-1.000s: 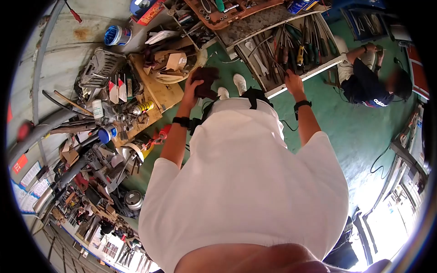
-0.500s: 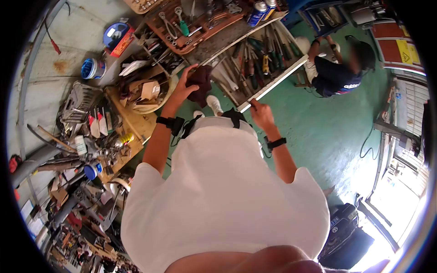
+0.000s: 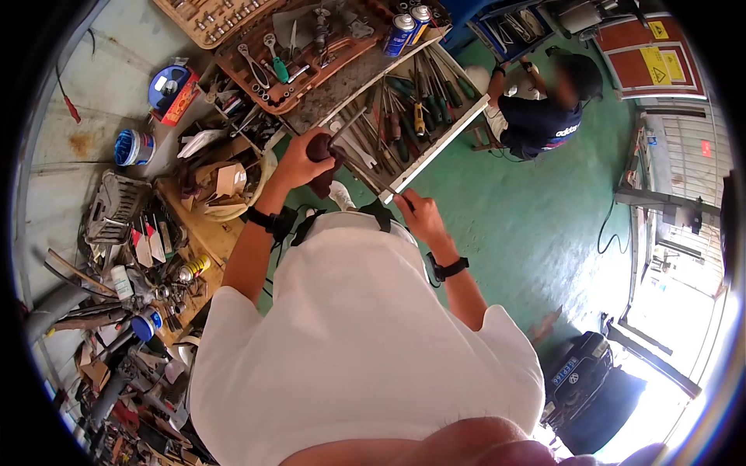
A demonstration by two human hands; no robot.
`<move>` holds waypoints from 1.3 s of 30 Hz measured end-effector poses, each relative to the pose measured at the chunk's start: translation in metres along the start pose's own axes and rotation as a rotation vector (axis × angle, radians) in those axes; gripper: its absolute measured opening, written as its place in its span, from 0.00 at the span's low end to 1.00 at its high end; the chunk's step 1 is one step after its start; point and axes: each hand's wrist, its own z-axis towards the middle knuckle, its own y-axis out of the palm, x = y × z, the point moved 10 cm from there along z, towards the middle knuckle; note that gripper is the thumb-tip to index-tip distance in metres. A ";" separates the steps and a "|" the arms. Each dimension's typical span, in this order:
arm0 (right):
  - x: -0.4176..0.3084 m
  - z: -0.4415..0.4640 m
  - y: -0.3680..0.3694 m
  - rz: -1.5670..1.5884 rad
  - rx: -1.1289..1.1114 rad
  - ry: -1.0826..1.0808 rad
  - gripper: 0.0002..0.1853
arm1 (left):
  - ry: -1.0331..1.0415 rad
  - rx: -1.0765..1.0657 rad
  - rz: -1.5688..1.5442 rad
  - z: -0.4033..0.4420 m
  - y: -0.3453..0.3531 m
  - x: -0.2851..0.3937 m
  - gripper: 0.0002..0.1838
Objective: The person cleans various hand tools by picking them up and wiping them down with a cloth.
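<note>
My left hand [image 3: 297,161] is closed on a dark maroon cloth [image 3: 322,185], above the near-left corner of an open drawer [image 3: 435,155]. My right hand [image 3: 422,218] grips the near end of a long thin metal bar [image 3: 378,182], whose other end runs up and left to the cloth. A second thin rod section [image 3: 350,126] slants up and right from the cloth over the drawer. Whether it is a bent part of the same bar, I cannot tell. Screwdrivers [image 3: 420,118] and other hand tools lie in the drawer.
An orange-brown tool case [image 3: 342,58] and blue spray cans [image 3: 399,35] stand on the bench top. To the left are a round bin with cardboard [image 3: 231,180] and a cluttered wooden bench [image 3: 214,233]. Another person [image 3: 536,116] crouches at right by a blue tool drawer [image 3: 509,48].
My left hand has closed around the cloth, which now meets the bar. The bar shows between my hands. My right hand has come away from the drawer edge, and the view has shifted.
</note>
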 end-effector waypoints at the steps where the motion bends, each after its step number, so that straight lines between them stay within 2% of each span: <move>1: -0.002 0.001 0.011 0.062 -0.088 -0.017 0.17 | 0.009 0.012 -0.042 -0.002 -0.003 0.001 0.25; 2: -0.005 -0.001 0.023 0.125 -0.177 -0.031 0.19 | 0.015 0.023 -0.085 -0.006 -0.006 0.001 0.22; 3: 0.000 -0.005 0.028 0.123 -0.174 -0.022 0.19 | 0.014 0.013 -0.091 -0.012 -0.011 0.006 0.22; 5: 0.012 -0.011 0.053 0.307 -0.425 0.029 0.22 | -0.076 -0.120 -0.300 -0.011 -0.012 0.015 0.22; 6: 0.006 0.001 0.049 0.301 -0.421 -0.004 0.22 | -0.053 -0.101 -0.284 -0.008 -0.025 0.017 0.22; 8: -0.008 -0.002 0.040 0.268 -0.424 -0.023 0.23 | 0.016 -0.275 -0.535 -0.018 -0.023 0.023 0.24; 9: -0.021 -0.001 0.032 0.260 -0.446 0.035 0.23 | -0.035 -0.220 -0.498 -0.024 -0.029 0.014 0.28; 12: -0.042 -0.004 0.014 0.214 -0.451 -0.005 0.22 | 0.014 -0.243 -0.543 -0.033 -0.041 0.055 0.29; 14: -0.049 -0.012 0.012 0.220 -0.438 -0.010 0.21 | -0.014 -0.247 -0.487 -0.044 -0.046 0.045 0.29; 16: -0.056 -0.017 0.011 0.222 -0.416 -0.026 0.21 | -0.065 -0.273 -0.793 -0.052 -0.040 0.036 0.28; 17: -0.058 -0.022 0.013 0.246 -0.403 -0.017 0.21 | -0.154 -0.153 -1.086 -0.060 -0.031 0.026 0.27; 18: -0.060 -0.022 0.015 0.266 -0.392 -0.015 0.21 | -0.141 -0.150 -1.083 -0.057 -0.023 0.033 0.27; 20: -0.056 -0.028 0.016 0.310 -0.367 0.007 0.21 | -0.076 0.073 -1.357 -0.056 -0.027 0.034 0.25; 22: -0.050 -0.037 0.010 0.255 -0.283 0.044 0.20 | 0.014 0.107 -1.389 -0.046 -0.026 0.013 0.23; 24: -0.060 -0.044 -0.001 0.182 -0.225 0.054 0.20 | 0.032 0.050 -1.515 -0.040 -0.008 0.011 0.27; 26: -0.068 -0.055 -0.005 0.117 -0.168 0.078 0.20 | -0.118 0.187 -1.482 -0.038 0.007 0.023 0.33; 27: -0.066 -0.058 -0.004 0.068 -0.137 0.112 0.19 | -0.130 0.122 -1.638 -0.033 0.022 0.025 0.34; 28: -0.066 -0.062 -0.002 0.017 -0.111 0.143 0.19 | -0.031 -0.107 -1.822 -0.027 0.039 0.036 0.34; 30: -0.073 -0.067 0.010 0.021 -0.119 0.165 0.18 | 0.011 0.054 -2.009 -0.012 0.053 0.040 0.33; 31: -0.074 -0.068 0.015 0.028 -0.080 0.197 0.17 | 0.001 0.059 -2.014 -0.013 0.063 0.052 0.33; 33: -0.074 -0.074 0.028 0.045 -0.035 0.233 0.16 | -0.087 -0.159 -2.424 -0.016 0.083 0.091 0.29; 38: -0.064 -0.068 0.031 0.059 -0.006 0.185 0.15 | -0.146 -0.142 -2.259 -0.038 0.106 0.083 0.30; 39: -0.060 -0.072 0.029 0.059 -0.013 0.188 0.15 | -0.083 -0.119 -2.101 -0.043 0.099 0.082 0.31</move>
